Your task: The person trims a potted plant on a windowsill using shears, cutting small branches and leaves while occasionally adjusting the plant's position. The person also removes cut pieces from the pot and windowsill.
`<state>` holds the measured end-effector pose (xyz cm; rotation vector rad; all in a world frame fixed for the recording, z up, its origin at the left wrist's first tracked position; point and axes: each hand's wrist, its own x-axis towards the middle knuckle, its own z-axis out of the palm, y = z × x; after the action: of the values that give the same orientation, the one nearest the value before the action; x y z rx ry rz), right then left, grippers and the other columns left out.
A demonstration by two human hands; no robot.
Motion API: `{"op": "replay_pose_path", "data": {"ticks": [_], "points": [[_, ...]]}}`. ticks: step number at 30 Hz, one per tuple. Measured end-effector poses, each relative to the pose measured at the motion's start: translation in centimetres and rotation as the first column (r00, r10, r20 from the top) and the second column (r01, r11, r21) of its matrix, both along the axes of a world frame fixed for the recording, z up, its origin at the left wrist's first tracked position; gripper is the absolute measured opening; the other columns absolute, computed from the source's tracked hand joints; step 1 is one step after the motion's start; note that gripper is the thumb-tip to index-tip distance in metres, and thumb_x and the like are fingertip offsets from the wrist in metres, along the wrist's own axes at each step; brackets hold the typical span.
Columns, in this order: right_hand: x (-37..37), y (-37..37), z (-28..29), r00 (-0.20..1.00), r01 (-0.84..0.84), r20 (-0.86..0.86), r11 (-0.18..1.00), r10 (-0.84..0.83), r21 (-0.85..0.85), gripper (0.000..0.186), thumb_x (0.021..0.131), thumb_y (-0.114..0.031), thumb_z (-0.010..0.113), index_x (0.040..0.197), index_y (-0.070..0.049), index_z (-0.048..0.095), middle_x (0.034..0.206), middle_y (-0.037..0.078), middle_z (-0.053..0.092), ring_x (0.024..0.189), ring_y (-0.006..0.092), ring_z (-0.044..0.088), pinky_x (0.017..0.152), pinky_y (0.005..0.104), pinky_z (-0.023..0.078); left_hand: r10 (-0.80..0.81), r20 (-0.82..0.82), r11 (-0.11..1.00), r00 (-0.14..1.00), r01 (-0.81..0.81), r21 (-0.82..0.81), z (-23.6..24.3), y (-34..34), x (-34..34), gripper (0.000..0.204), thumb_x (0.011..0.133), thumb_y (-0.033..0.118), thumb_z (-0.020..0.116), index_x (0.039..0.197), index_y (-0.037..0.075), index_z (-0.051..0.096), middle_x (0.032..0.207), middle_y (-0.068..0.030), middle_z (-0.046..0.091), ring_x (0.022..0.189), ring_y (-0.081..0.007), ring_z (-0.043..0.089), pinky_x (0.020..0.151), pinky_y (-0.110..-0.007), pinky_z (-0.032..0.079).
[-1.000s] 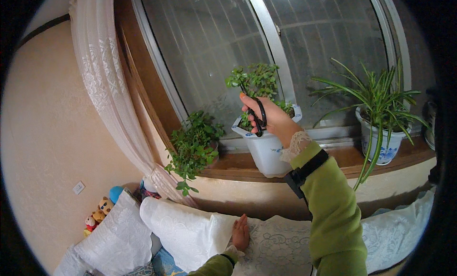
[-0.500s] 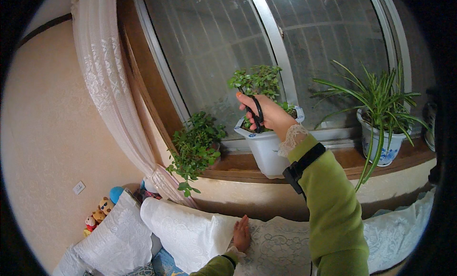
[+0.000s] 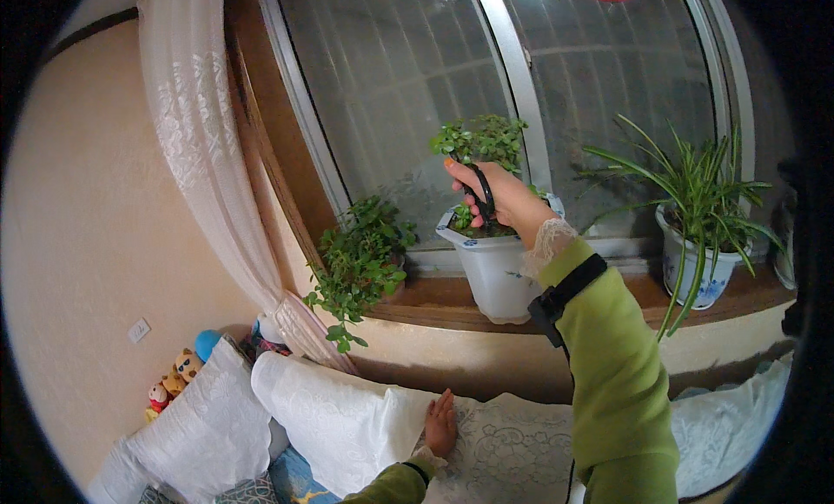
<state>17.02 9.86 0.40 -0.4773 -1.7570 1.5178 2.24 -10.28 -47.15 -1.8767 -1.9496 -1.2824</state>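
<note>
My right hand (image 3: 499,194) is closed around the black handles of a pair of scissors (image 3: 485,200). It reaches over a white pot (image 3: 495,274) on the window ledge. The scissors point up towards the leafy green plant (image 3: 486,139) growing in that pot; their blades are mostly hidden by my hand and the leaves, so I cannot tell whether they touch a stem. Lower down, my left hand (image 3: 441,424) lies flat with fingers stretched out on the white lace cover (image 3: 508,439) along the sofa back.
A trailing plant (image 3: 360,265) stands left on the wooden ledge (image 3: 426,302), a spider plant (image 3: 695,191) in a blue-and-white pot (image 3: 695,274) right. Behind is a sliding window (image 3: 391,87). A lace curtain (image 3: 204,156) hangs left, above cushions (image 3: 208,408) and soft toys (image 3: 178,374).
The view has shifted slightly, so the pots sit a little further right in it. My right hand with the scissors is slightly higher; my left hand stays on the sofa cover.
</note>
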Motion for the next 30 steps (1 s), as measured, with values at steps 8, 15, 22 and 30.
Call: {"op": "replay_pose_path", "data": {"ticks": [8,15,22,30], "points": [[-0.9,0.2,0.8,0.997,0.079,0.019,0.994,-0.08,0.073,0.051,0.087,-0.055,0.069,0.085,-0.006,0.056,0.059,-0.002,0.043,0.047,0.0106,0.042,0.041,0.0273,0.04,0.01,-0.012,0.999,1.0,-0.01,-0.031,-0.3,0.1,-0.3,0.043,0.103,0.019,0.036,0.14,0.0,0.047,0.15,-0.0151,0.045,0.137,-0.0314,0.043,0.116,-0.05,0.026],[-0.4,0.7,0.8,0.955,0.223,0.133,0.935,-0.267,0.277,0.044,0.087,-0.046,0.072,0.079,-0.006,0.057,0.056,-0.002,0.044,0.045,0.0113,0.041,0.039,0.0283,0.035,-0.069,0.121,0.998,0.99,0.068,0.016,-0.5,0.3,0.1,0.045,0.103,0.021,0.036,0.142,-0.001,0.044,0.152,-0.0139,0.042,0.138,-0.0308,0.041,0.117,-0.049,0.023],[3.2,-1.5,0.7,0.897,0.236,0.308,0.933,-0.317,0.273,0.057,0.083,-0.064,0.069,0.086,-0.009,0.055,0.06,-0.004,0.042,0.047,0.0086,0.044,0.039,0.0268,0.045,-0.08,0.109,0.996,0.991,0.075,0.049,-0.4,-0.2,-0.7,0.044,0.102,0.019,0.037,0.141,0.0,0.046,0.151,-0.0177,0.042,0.138,-0.0313,0.041,0.116,-0.05,0.024],[8.9,-8.2,-4.5,0.956,0.155,0.222,0.972,-0.192,0.174,0.045,0.099,-0.047,0.056,0.095,-0.002,0.058,0.056,0.0,0.045,0.042,0.0104,0.043,0.04,0.0256,0.036,0.013,0.114,1.0,0.993,-0.013,0.004,0.7,-0.4,0.1,0.044,0.099,0.015,0.044,0.139,-0.001,0.048,0.145,-0.0183,0.048,0.135,-0.0333,0.045,0.116,-0.049,0.026]]}}
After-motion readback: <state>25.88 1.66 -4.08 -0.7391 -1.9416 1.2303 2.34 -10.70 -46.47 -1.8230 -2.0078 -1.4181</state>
